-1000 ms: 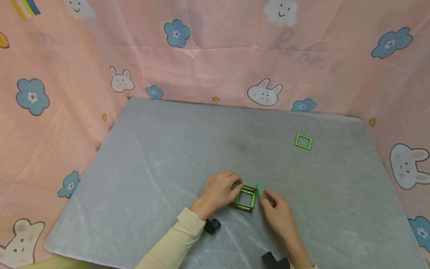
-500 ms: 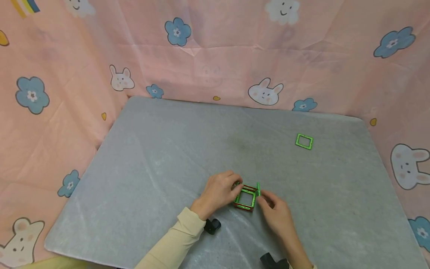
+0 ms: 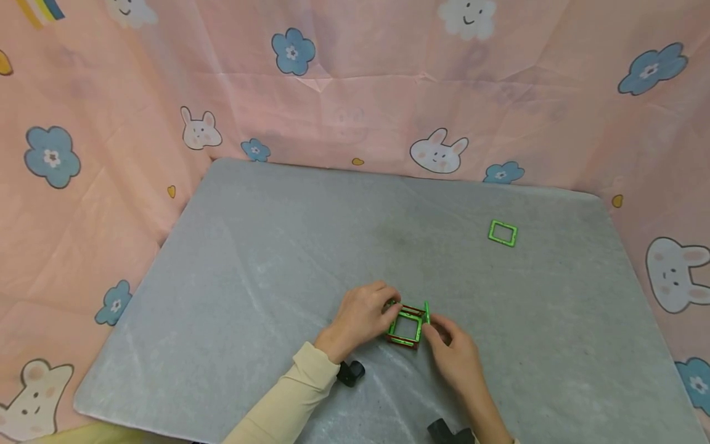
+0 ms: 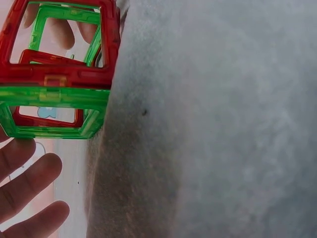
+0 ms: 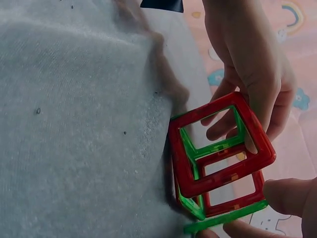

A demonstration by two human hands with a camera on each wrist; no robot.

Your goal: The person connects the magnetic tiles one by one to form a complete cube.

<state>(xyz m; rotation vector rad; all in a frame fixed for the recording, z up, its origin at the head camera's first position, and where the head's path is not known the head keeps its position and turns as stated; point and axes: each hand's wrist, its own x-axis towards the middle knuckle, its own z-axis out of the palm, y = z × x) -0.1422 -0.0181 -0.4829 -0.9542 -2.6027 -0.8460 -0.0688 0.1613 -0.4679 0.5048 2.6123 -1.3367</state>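
Observation:
A small open box of red and green magnetic tiles [image 3: 405, 342] stands on the grey table, with square see-through frames for sides. My left hand [image 3: 359, 317] holds its left side between thumb and fingers. At the opposite side, my right hand [image 3: 457, 357] pinches a green magnetic tile [image 5: 230, 217], edge-on in the right wrist view, against the box. The right thumb [image 5: 290, 196] shows there, while most of that hand's fingers are out of sight. In the left wrist view a red tile [image 4: 64, 75] faces the camera, above a green one [image 4: 49, 131].
Another green square tile [image 3: 504, 224] lies flat toward the back right of the table [image 3: 288, 246]. A pink printed curtain [image 3: 355, 80] hangs behind and at both sides. Black wrist cameras [image 3: 350, 374] sit close to the tabletop.
My right hand has moved slightly left, bringing the green tile from a tilted position beside the box up against its right side. The left hand has stayed in place.

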